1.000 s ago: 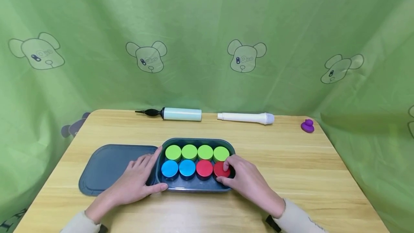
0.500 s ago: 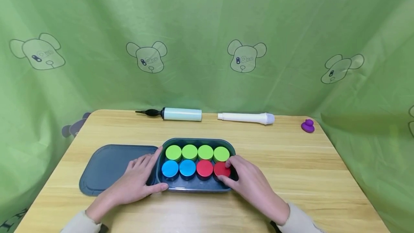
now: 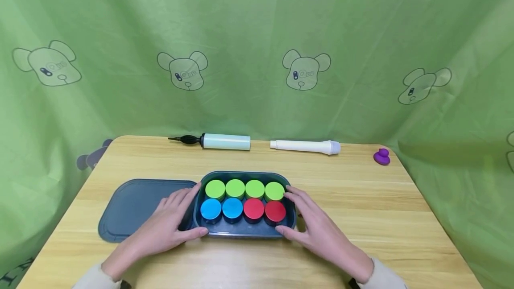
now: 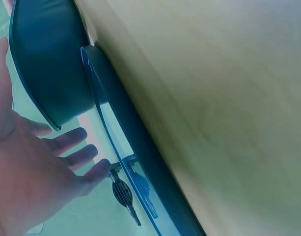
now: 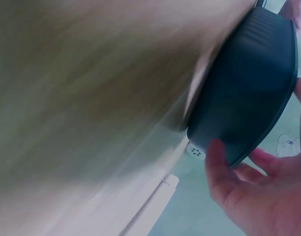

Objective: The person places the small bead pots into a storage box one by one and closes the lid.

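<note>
A dark blue oblong box (image 3: 245, 235) sits mid-table. Inside it, several green-topped cylinders (image 3: 235, 188) form the back row; two blue-topped (image 3: 211, 209) and two red-topped cylinders (image 3: 254, 209) stand in front. My left hand (image 3: 162, 226) rests at the box's left end, thumb by the front corner and fairly straight forefinger by the back one. My right hand (image 3: 321, 229) spans the right end, thumb and extended fingers at the rim. In the right wrist view, one finger touches the box's outer wall (image 5: 243, 83). Both palms hold nothing.
A flat dark blue lid (image 3: 136, 208) lies left of the box, partly under my left hand. Along the back edge are a hand pump (image 3: 225, 141) with a black nozzle, a white toy microphone (image 3: 303, 146) and a purple duck (image 3: 382, 156). Green curtain (image 3: 241, 26) surrounds the table.
My right hand has let go of the right red-topped cylinder and moved out to the box's right rim, its fingers spreading. The left hand stays about where it was.
</note>
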`<state>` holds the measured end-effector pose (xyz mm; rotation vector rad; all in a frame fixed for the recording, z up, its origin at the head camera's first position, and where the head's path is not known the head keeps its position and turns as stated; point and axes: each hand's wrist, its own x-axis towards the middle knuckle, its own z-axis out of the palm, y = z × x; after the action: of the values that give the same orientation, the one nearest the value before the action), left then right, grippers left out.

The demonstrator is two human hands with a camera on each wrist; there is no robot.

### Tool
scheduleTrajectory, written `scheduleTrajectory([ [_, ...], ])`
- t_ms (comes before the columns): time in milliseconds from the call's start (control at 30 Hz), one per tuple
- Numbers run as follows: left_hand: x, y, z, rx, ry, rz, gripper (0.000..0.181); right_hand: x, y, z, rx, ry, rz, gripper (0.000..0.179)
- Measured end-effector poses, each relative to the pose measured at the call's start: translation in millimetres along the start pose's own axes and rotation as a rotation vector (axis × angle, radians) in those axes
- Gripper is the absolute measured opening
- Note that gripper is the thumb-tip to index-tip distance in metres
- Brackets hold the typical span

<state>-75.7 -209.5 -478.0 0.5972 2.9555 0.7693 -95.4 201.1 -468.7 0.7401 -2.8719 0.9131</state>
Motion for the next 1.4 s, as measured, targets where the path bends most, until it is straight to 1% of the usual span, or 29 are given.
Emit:
scheduleTrajectory([
  [100,-3.6,-2.3,-3.2,-0.02,0.037,0.013,0.099,2.5,3,0,0.035,-0.042,0.001,0.103],
  [200,-6.8,-5.8,-7.5,-0.038,0.064,0.021,0.093,6.1,7,0,0.068,-0.075,0.008,0.115],
  [333,-12.5,-11.3,-14.3,-0.073,0.08,0.012,0.089,9.4,12,-1,0.115,-0.1,0.021,0.122],
  [400,-15.5,-15.0,-17.7,-0.092,0.083,0.003,0.087,10.4,14,-3,0.139,-0.104,0.013,0.125],
  [500,-20.0,-22.0,-22.6,-0.12,0.092,-0.004,0.083,10.8,16,-4,0.142,-0.096,-0.012,0.128],
  [600,-24.7,-29.9,-27.3,-0.134,0.111,-0.013,0.079,11.1,19,-3,0.158,-0.109,-0.006,0.132],
  [667,-28.0,-35.5,-30.6,-0.138,0.126,-0.018,0.077,11.7,22,-1,0.17,-0.128,0.013,0.133],
  [700,-29.8,-38.2,-32.2,-0.136,0.133,-0.023,0.076,12.3,23,-1,0.193,-0.144,0.025,0.134],
  [767,-34.1,-43.5,-36.1,-0.131,0.147,-0.033,0.075,13.4,25,1,0.197,-0.165,0.039,0.133],
  [900,-43.3,-55.3,-44.1,-0.136,0.197,-0.036,0.074,15.3,26,2,0.201,-0.192,0.054,0.132],
  [1033,-52.0,-68.6,-51.4,-0.145,0.234,-0.032,0.073,15.7,24,1,0.214,-0.2,0.067,0.132],
  [1200,-62.8,-85.1,-60.0,-0.11,0.279,-0.056,0.069,15.9,22,-1,0.221,-0.206,0.079,0.134],
  [1400,-71.3,-101.9,-63.4,-0.102,0.292,-0.095,0.067,15.8,23,-1,0.217,-0.211,0.089,0.134],
])
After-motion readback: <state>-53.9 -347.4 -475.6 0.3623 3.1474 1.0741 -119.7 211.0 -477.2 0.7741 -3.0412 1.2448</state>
